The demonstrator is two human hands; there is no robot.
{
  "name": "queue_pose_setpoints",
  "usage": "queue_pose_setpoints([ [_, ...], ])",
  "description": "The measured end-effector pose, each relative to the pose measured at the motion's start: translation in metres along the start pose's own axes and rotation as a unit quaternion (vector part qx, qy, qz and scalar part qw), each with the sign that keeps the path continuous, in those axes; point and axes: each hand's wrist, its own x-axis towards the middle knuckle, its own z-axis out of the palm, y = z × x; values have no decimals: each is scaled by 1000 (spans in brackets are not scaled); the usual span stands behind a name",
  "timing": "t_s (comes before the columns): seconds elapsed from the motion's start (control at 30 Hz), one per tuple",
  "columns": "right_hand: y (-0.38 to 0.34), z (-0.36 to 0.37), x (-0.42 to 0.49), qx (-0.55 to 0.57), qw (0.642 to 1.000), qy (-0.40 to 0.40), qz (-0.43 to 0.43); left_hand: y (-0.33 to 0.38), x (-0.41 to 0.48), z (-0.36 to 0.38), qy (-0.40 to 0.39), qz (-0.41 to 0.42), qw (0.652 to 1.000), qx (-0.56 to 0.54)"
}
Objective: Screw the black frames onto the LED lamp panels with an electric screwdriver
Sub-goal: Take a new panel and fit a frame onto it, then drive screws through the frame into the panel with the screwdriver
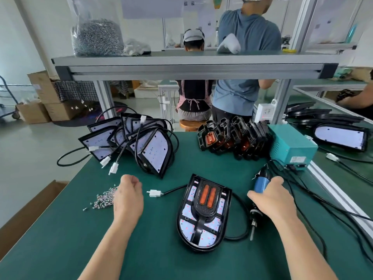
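Green bench mat [60,229]: LED lamp panel [186,225] under black frame [201,217], centre; loose screws [105,199] left, beside left hand [128,197], fingers curled, contents unclear; right hand [274,199] grasping electric screwdriver [260,183].

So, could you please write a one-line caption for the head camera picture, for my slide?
Right hand grips the electric screwdriver beside a framed LED lamp panel; left hand next to loose screws.

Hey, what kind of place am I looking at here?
Most likely a lamp assembly workshop: green-matted workbench, stacked LED panels, a pile of screws, and the right hand gripping an electric screwdriver.
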Motion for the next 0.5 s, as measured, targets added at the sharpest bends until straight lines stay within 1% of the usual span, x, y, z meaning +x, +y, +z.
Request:
queue_pose_setpoints([
  [0.03,1,1,1,22,1000,-3,5,7,-4,3,-17,-29,996,-87],
  [0.07,3,1,0,57,998,-7,14,14,-7,6,-38,-65,980,-185],
  [0.1,6,0,-1,106,994,-14,24,21,-9,7,-65,-105,953,-276],
  [0.17,13,-6,-1,223,973,-44,45,32,-11,8,-125,-170,883,-420],
  [0.23,21,-14,1,315,944,-80,60,41,-13,8,-163,-207,811,-523],
  [0.27,24,-16,1,367,922,-98,69,44,-14,7,-170,-221,781,-559],
  [0.3,26,-17,0,430,892,-114,77,46,-15,7,-175,-232,757,-585],
  [0.33,26,-17,-2,495,856,-127,83,49,-16,8,-179,-242,740,-602],
  [0.4,23,-18,-8,591,791,-138,79,53,-18,10,-192,-253,724,-613],
  [0.43,21,-18,-10,621,767,-145,71,54,-20,12,-197,-255,722,-613],
  [0.47,19,-17,-13,638,752,-154,62,55,-21,14,-198,-258,723,-609],
  [0.5,16,-17,-16,642,747,-164,53,55,-22,16,-197,-259,732,-599],
])
